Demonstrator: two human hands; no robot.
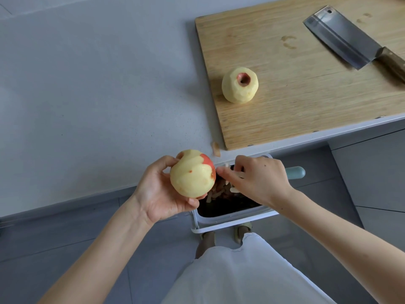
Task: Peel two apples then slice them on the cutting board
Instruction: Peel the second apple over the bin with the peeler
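Apple (191,175) two nearly peeled: our left hand (162,189) grips it, right hand (257,178) clasps peeler (294,172) over bin (230,218). Next we strip the red patch.

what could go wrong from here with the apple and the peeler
The left hand holds the nearly peeled apple out past the counter edge, over the bin; wet flesh is slippery, so it could drop in. The right hand works the peeler close to the left fingers, so a slip might nick them. The other peeled apple sits loose on the cutting board and could roll if bumped.
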